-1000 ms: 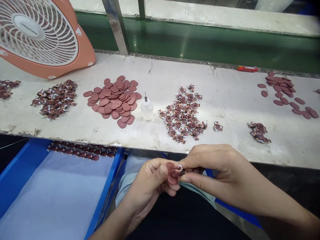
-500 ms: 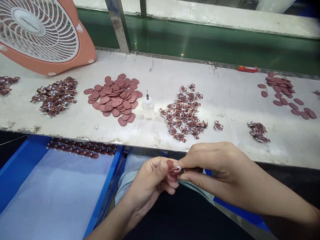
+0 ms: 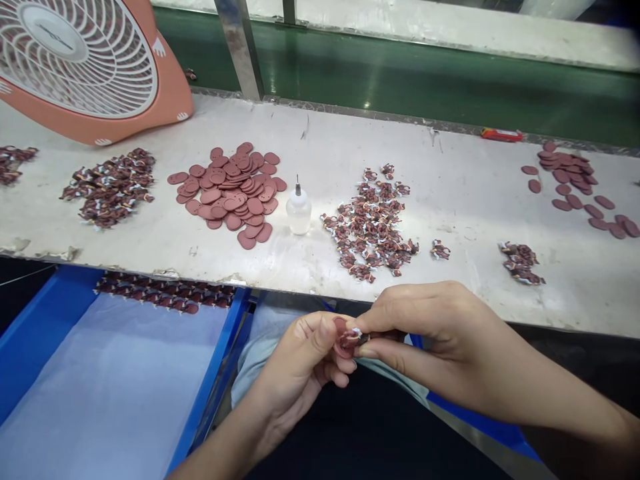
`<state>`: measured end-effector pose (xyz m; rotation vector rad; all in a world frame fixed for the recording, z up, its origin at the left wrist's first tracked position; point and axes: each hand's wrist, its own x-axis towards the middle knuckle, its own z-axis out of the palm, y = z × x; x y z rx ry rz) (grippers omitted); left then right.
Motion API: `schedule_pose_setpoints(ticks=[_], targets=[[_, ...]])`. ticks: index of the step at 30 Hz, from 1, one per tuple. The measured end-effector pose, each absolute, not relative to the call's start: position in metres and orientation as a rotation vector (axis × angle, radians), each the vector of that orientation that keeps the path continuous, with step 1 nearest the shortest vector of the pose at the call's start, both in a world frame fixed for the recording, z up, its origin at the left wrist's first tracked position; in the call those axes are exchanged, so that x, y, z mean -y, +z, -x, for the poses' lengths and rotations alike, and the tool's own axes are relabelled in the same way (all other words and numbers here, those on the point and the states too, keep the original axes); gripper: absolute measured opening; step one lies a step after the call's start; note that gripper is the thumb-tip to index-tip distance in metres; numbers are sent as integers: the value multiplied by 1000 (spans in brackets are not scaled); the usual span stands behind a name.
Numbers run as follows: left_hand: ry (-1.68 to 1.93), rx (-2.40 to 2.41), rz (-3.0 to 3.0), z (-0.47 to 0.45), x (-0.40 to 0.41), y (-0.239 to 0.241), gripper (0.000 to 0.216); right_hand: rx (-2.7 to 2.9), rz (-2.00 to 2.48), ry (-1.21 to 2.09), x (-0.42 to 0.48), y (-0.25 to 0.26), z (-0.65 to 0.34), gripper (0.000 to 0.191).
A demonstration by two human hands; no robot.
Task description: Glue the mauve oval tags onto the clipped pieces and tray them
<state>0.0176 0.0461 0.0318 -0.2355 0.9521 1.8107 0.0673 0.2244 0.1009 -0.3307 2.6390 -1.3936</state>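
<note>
Between thumb and fingers, my left hand (image 3: 307, 353) pinches a reddish-brown oval base (image 3: 341, 347). My right hand (image 3: 430, 333) is closed on a small brown figurine (image 3: 354, 337) with white and dark parts, pressed against that base. Both hands meet just in front of the bench edge. Beyond them on the bench lies a pile of similar figurines (image 3: 373, 227), with one single figurine (image 3: 441, 250) to its right. Left of this pile stands a clear needle-tipped bottle (image 3: 299, 212), upright, and then a heap of oval bases (image 3: 230, 190).
An orange fan (image 3: 95, 73) stands at the back left, behind another figurine pile (image 3: 113, 187). More bases (image 3: 567, 175) and a red-and-yellow item (image 3: 501, 135) are at the right. A blue drawer (image 3: 210, 380) at lower left holds rows of figurines on bases (image 3: 165, 292).
The camera view has shifted slightly. Both hands keep nearly the same grip, with the figurine still against the base. A small item now shows on the green surface beside the fan.
</note>
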Motion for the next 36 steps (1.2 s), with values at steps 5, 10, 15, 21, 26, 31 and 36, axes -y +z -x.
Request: schedule_pose_setpoints(ticks=[5, 10, 15, 21, 26, 31, 36], targets=[[1806, -951, 234, -18, -45, 31, 38, -2640, 332, -1390, -226, 101, -67, 10], [1791, -961, 223, -18, -45, 30, 41, -2650, 341, -1357, -227, 102, -68, 15], [1789, -956, 242, -19, -47, 31, 38, -2659, 369, -1306, -226, 104, -69, 11], [1827, -891, 324, -21, -45, 29, 33, -2681, 387, -1240, -223, 105, -67, 9], [1852, -824, 333, -22, -46, 29, 26, -2698, 396, -1211, -222, 103, -65, 12], [1856, -815, 380, -23, -45, 27, 23, -2692, 397, -1186, -221, 101, -64, 11], [1875, -812, 391, -23, -45, 27, 23, -2685, 370, -1207, -220, 101, -62, 11]])
